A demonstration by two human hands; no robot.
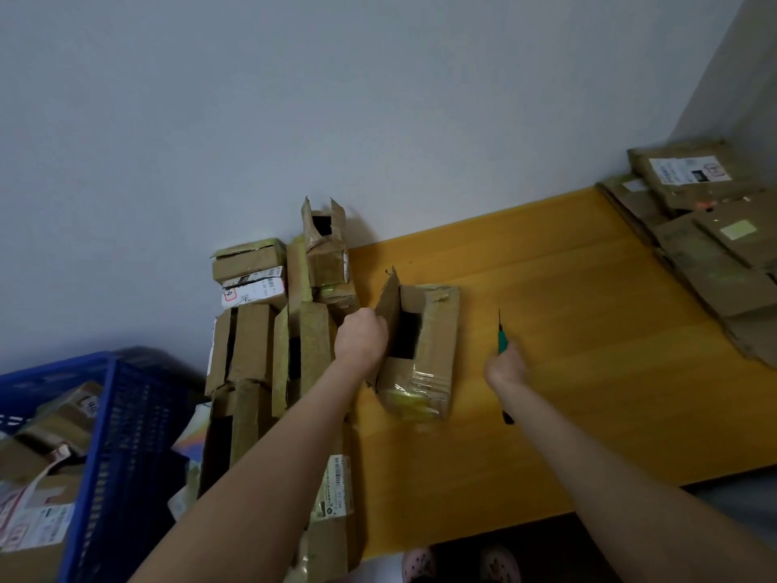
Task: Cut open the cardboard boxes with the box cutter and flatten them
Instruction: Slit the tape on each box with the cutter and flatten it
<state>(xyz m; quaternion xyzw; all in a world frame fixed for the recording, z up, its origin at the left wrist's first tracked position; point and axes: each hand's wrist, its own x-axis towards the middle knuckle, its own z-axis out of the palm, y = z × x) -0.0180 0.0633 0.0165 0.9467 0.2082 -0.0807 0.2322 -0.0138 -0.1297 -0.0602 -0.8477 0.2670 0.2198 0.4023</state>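
Observation:
A taped brown cardboard box (433,342) lies on the yellow wooden table (588,313), with one flap raised and a dark opening on its left side. My left hand (361,340) grips that raised flap at the box's left edge. My right hand (506,366) holds a green-handled box cutter (502,338) upright, blade pointing away from me, a short way to the right of the box and apart from it.
A pile of several opened boxes (260,342) fills the table's left end against the wall. Flattened cardboard (706,254) is stacked at the far right. A blue plastic crate (122,435) holding boxes stands at lower left. Bare tabletop lies between.

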